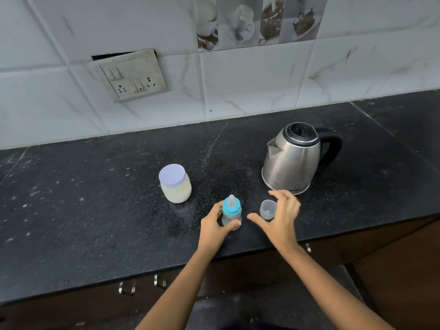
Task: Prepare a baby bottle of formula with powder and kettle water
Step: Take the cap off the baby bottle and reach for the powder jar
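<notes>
1. The black stone counter (pixel 119 186) carries everything, with its front edge close under the person's forearms. A bottle tipped forward would not have far to roll before it went over that edge.
2. The steel kettle (pixel 291 160) stands at the right rear, lid down, spout turned left toward the middle and handle away to the right. If the water is hot, pouring into so narrow a neck could splash the hand that steadies the bottle.
3. The powder jar (pixel 176 186) stands left of centre, well apart from the kettle, with its pale lid still on. Pale specks already dust the counter around it — a hasty scoop would probably add more.
4. The right hand (pixel 279 217) hovers with fingers spread and loose, gripping nothing. It lies partly over the clear cap (pixel 267 209), and I cannot tell whether it touches it. A careless sweep could knock the cap over.
5. The left hand (pixel 214 226) is wrapped round the lower body of the baby bottle (pixel 231 210), thumb in front.
6. The bottle stands upright near the front edge, between jar and cap, and its blue collar and teat are still screwed on — judged from this, nothing has gone in yet. Twisting the collar with a slack hold could tip the bottle.
</notes>
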The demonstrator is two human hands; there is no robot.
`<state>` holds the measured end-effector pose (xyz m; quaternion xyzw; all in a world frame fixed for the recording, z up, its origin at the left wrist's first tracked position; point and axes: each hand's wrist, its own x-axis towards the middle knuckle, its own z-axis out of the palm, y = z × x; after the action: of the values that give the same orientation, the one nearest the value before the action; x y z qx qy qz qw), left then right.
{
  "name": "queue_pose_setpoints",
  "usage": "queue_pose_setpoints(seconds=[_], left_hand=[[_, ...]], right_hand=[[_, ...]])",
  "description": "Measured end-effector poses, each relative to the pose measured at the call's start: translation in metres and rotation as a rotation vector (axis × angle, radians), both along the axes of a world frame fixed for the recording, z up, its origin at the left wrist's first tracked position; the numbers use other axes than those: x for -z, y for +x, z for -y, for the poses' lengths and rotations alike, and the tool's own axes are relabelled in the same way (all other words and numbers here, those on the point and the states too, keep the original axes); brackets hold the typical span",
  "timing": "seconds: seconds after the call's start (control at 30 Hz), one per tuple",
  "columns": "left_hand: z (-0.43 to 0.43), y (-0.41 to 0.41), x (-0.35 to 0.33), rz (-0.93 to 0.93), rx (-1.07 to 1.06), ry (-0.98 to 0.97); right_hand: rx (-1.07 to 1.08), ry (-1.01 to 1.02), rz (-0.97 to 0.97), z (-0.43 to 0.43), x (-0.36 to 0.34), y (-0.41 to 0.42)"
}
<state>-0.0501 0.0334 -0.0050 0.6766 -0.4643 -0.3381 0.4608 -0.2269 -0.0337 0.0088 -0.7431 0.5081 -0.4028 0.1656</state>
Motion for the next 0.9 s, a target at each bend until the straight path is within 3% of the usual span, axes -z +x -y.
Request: queue_pose_setpoints(seconds=[0.1, 0.2, 0.37, 0.57, 0.73, 0.83, 0.9], left_hand=[[0.001, 0.001, 0.000, 0.003, -0.002, -0.014], [0.001, 0.004, -0.002, -0.018, 0.013, -0.005], [0.001, 0.006, -0.005, -0.010, 0.050, -0.008], [0.002, 0.009, -0.005, -0.054, 0.096, 0.007], [0.001, 0.008, -0.004, -0.060, 0.098, 0.027], [0.001, 0.007, -0.004, -0.063, 0.088, 0.018], [0.000, 0.006, -0.004, -0.062, 0.084, 0.013]], right_hand=[[-0.238, 0.203, -0.085, -0.003, -0.016, 0.031], [-0.218, 0.376, -0.055, -0.004, -0.018, 0.055], [-0.185, 0.327, 0.052, -0.003, -0.016, 0.059], [-0.364, 0.289, 0.023, 0.011, -0.020, 0.049], [-0.697, 0.520, -0.094, 0.040, -0.041, 0.029], [-0.649, 0.657, -0.018, 0.038, -0.040, 0.029], [-0.590, 0.603, 0.021, 0.028, -0.033, 0.028]])
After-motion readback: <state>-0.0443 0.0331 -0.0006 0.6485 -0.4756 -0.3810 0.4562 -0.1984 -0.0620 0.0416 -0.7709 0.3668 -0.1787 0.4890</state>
